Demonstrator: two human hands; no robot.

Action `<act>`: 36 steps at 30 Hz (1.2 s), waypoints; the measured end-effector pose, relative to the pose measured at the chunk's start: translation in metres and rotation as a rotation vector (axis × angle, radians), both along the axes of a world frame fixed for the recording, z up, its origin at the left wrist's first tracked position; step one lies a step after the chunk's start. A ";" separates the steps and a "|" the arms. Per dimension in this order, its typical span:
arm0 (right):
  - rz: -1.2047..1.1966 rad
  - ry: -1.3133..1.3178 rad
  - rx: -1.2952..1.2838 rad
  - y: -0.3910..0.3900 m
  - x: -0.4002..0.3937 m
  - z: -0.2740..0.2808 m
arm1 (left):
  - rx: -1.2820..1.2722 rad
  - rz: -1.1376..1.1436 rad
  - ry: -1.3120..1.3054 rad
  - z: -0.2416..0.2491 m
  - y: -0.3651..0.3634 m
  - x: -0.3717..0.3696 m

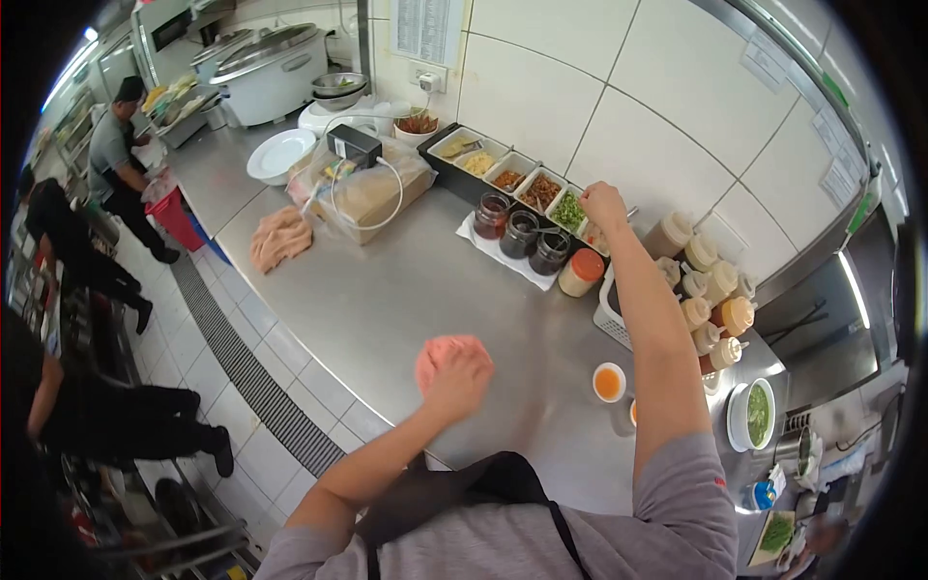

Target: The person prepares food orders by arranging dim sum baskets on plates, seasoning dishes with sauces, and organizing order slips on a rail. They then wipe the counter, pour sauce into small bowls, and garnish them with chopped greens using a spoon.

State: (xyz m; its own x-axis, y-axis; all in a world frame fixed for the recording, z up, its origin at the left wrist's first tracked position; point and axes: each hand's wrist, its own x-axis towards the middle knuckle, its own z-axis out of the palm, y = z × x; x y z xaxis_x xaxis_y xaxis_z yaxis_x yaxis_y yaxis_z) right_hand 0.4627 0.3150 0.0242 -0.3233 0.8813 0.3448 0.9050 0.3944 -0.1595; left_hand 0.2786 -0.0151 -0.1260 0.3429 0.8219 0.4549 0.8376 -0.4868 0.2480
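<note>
On the steel counter (358, 319), my left hand (459, 379) presses on a pink cloth (437, 354), fingers bent over it. My right hand (603, 207) reaches out over the right end of the black topping rack (450, 180), fingers closed together; what they hold, if anything, is too small to make out. Just left of that hand is the tub of chopped green herbs (568, 211). Dark sauce jars (520, 234) and a red-lidded jar (583, 273) stand in front of the rack. A small white cup of orange sauce (609, 383) sits left of my right forearm.
Squeeze bottles (698, 309) crowd behind my right arm, with a bowl of greens (752, 416) farther right. A plastic-wrapped box (372, 193), an orange cloth (281, 238) and a white bowl (280, 155) lie left. Several people (121, 174) are across the aisle.
</note>
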 end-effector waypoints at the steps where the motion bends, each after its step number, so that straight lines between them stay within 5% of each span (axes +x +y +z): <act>1: -0.112 -0.077 -0.134 0.017 0.002 -0.011 | -0.037 0.076 -0.042 -0.017 0.026 -0.027; 4: -0.171 -0.232 -0.372 0.058 0.013 -0.035 | -0.108 0.206 -0.136 -0.022 0.093 -0.084; 6: -0.212 -0.269 -0.456 0.048 0.005 -0.030 | 0.213 0.175 -0.030 0.012 0.116 -0.107; 15: -0.234 -0.179 -0.709 0.047 -0.005 -0.032 | -0.003 0.242 -0.075 0.028 0.184 -0.097; 21: -0.326 -0.207 -0.805 0.057 0.000 -0.014 | -0.110 -0.105 -0.098 0.019 0.185 -0.037; 23: -0.255 -0.427 -0.447 0.064 0.012 -0.022 | -0.158 -0.289 -0.133 0.013 0.180 -0.016; 26: -0.271 -0.283 -0.149 0.029 -0.008 -0.003 | -0.141 -0.424 -0.213 0.014 0.175 0.013; 29: -0.261 -0.346 -0.184 0.031 -0.006 -0.026 | -0.255 -0.566 -0.324 0.017 0.171 0.034; 32: -0.241 -0.119 -0.287 0.024 -0.003 -0.032 | 0.072 -0.280 -0.117 0.029 0.161 0.032; 36: -0.186 -0.008 -0.251 0.033 0.024 -0.047 | 0.046 -0.040 -0.143 0.017 0.160 0.034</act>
State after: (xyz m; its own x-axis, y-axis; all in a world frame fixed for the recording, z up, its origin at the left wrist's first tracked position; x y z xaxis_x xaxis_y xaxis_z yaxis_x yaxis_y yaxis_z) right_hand 0.4866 0.3479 -0.0223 -0.1506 0.9828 0.1068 0.9596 0.1713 -0.2234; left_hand 0.3124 0.1447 -0.1085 0.3040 0.7860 0.5383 0.7752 -0.5325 0.3397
